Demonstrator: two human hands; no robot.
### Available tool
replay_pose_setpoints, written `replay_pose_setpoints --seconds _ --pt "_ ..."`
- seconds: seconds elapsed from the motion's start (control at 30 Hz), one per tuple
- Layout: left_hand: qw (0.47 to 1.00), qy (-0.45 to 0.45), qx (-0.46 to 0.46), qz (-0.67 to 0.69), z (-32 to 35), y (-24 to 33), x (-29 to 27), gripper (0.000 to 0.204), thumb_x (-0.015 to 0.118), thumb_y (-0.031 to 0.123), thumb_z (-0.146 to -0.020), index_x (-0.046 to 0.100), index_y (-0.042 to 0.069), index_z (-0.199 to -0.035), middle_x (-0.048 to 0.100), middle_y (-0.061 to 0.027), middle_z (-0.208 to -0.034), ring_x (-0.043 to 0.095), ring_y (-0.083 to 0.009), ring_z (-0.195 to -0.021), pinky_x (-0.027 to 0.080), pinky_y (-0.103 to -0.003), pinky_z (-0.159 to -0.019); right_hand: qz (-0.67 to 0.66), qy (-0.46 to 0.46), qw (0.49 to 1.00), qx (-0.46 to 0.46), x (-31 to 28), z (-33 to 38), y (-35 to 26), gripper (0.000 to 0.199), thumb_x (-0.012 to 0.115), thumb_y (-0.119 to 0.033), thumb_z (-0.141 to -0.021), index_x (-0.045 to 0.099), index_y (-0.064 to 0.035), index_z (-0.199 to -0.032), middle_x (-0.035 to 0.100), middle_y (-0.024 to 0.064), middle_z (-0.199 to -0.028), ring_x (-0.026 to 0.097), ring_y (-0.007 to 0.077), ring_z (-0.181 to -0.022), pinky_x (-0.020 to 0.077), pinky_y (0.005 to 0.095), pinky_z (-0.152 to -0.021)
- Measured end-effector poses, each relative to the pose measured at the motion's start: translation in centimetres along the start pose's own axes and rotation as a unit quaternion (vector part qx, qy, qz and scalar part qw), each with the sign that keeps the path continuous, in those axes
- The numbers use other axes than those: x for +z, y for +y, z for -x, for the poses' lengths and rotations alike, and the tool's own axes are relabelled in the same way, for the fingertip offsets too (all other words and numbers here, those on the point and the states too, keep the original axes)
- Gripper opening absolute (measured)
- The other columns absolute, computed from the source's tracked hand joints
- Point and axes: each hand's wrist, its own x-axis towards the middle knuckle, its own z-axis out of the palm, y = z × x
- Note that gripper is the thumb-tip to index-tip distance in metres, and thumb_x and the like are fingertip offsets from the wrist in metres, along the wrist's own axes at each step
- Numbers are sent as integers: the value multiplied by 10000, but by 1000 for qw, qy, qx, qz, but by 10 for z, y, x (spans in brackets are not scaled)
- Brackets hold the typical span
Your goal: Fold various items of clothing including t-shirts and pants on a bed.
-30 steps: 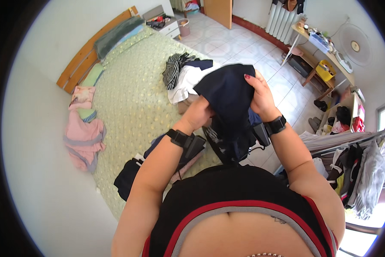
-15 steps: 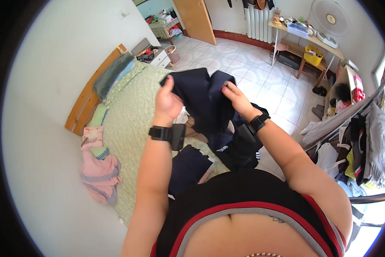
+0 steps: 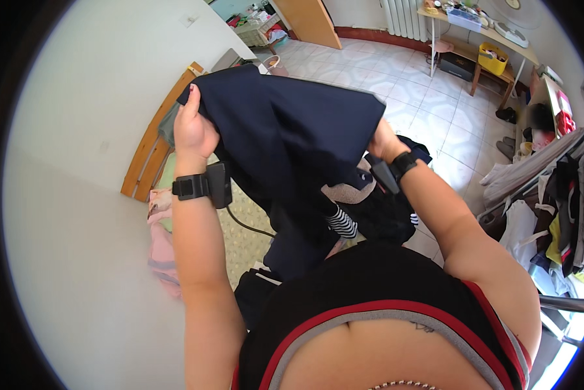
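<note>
A dark navy garment (image 3: 285,123) hangs spread between my raised hands, its folds dropping toward the bed. I cannot make out what kind of garment it is. My left hand (image 3: 196,129) grips its upper left corner, thumb on the near side and fingers behind the cloth. At the right edge, my right hand (image 3: 384,140) holds the cloth, with its fingertips hidden behind it. Below lie a black garment with white stripes (image 3: 389,218), a black-and-white striped cloth (image 3: 343,222) and a dark folded cloth (image 3: 256,289) close to my body.
The bed (image 3: 243,208) with a pale green patterned cover lies beneath, its wooden headboard (image 3: 150,159) at the left. A pink cloth (image 3: 164,257) lies along its left side. Clothes hang on a rack (image 3: 565,214) at the right. A desk (image 3: 480,39) stands at the far right.
My hands have moved apart, the left one outward to the left, and the navy garment is now stretched wider between them. The view has shifted slightly.
</note>
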Motion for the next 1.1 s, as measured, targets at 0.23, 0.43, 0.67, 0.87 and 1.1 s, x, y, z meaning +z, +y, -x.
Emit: replay_pose_setpoints --seconds 0.23,0.43,0.67,0.87,1.1 --pt "989 85 1 -123 18 43 -58 312 481 235 -964 507 -20 -1142 581 -132 -1152 566 -238 -1076 450 -389 -940 -31 -232 958 -165 83 -1 -109 814 139 -671 -897 330 -28 -1357 519 153 -1259 518 283 -1147 386 396 -1014" --pt "996 50 57 -47 24 45 -60 298 476 237 -968 513 10 -1157 576 -110 -1167 542 -220 -1108 433 -372 -951 513 -150 784 -316 105 -17 -55 898 733 -69 -718 209 -59 -1447 325 222 -1427 260 270 -1362 221 311 -1089" --pt "935 300 67 -180 55 105 -134 354 480 261 -963 515 -69 -1088 618 -176 -1022 636 -255 -871 542 -373 -713 289 -122 882 -351 110 -57 -192 375 569 37 -843 572 -98 -1193 654 69 -904 632 144 -777 522 264 -709" --pt "982 117 -18 -149 87 113 -141 313 585 125 -899 497 -9 -1168 599 -111 -1139 600 -224 -1016 494 -386 -865 264 -137 894 -336 124 -52 -210 223 575 -14 -877 630 -66 -1087 659 48 -946 618 121 -853 495 233 -777" --pt "934 304 55 -178 110 99 -167 189 648 73 -841 619 5 -1015 663 -67 -940 631 -163 -841 498 -304 -734 296 -102 862 -399 104 -72 -216 176 593 -41 -877 653 -49 -1042 646 18 -985 579 98 -920 430 202 -848"
